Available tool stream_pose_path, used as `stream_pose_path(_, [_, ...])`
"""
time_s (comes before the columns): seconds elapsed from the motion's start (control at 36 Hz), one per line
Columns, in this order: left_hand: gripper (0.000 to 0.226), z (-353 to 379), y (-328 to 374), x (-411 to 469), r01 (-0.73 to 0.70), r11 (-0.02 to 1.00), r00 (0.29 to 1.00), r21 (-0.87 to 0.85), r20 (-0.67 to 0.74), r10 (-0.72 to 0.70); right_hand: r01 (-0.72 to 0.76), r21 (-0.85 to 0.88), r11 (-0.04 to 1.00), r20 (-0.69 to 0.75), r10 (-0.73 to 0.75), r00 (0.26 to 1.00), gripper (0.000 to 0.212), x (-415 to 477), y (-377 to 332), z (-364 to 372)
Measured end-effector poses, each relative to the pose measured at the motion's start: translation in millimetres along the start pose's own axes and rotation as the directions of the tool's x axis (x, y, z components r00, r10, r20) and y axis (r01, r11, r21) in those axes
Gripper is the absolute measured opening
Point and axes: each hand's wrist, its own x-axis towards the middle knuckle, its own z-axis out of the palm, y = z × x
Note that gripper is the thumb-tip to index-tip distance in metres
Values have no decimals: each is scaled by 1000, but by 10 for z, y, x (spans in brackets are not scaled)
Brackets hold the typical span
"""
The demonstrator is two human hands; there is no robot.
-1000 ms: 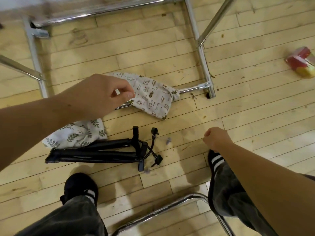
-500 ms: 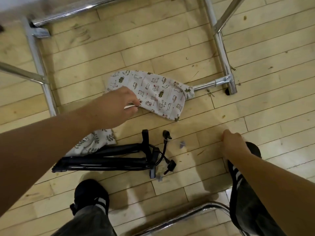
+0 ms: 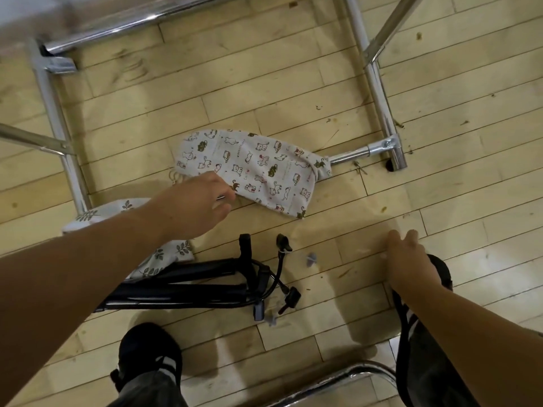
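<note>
I'm seeing bare forearms (image 3: 88,259) with no sleeves showing, dark grey trousers (image 3: 152,390), and black socks (image 3: 144,345) carrying white stripes.

The pale plank floor (image 3: 440,201) carries a cat-print cloth (image 3: 258,168) draped over the low bar of a chrome frame (image 3: 379,92), a leaf-print cloth (image 3: 164,257), and a black folded stand (image 3: 188,286) touching the latter.

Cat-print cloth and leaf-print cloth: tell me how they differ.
The cat-print cloth bears cartoon cats; the leaf-print cloth bears green sprigs. The cat-print cloth lies open to view across a metal bar; the leaf-print cloth is largely hidden by the left arm. The left hand reaches the cat-print cloth's edge, not the leaf-print cloth. Both are pale fabric on the wooden floor.
</note>
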Motion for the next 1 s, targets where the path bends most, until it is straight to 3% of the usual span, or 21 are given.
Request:
stream_pose_path(0.17, [32, 32, -60, 44, 28, 999, 999, 45, 15, -29, -33, -20, 999, 41, 34, 999, 27, 72, 68, 9])
stream_pose_path(0.36, [43, 55, -42, 35, 56, 969, 991, 241, 102, -83, -50, -27, 998, 78, 52, 996, 23, 140, 47, 63])
stream_pose_path(0.58, [47, 44, 12, 90, 67, 946, 981, 317, 154, -122, -65, 33, 997, 40, 64, 997, 20, 138, 106, 77])
stream_pose_path(0.78, [54, 79, -6, 102, 51, 934, 976, 353, 182, -122, 26, 92, 995, -33, -23, 999, 13, 194, -42, 36])
stream_pose_path(1.0, [52, -23, 122, 8, 27, 939, 994, 342, 88, -60, 47, 425, 904, -85, -12, 996, 17, 124, -412, -192])
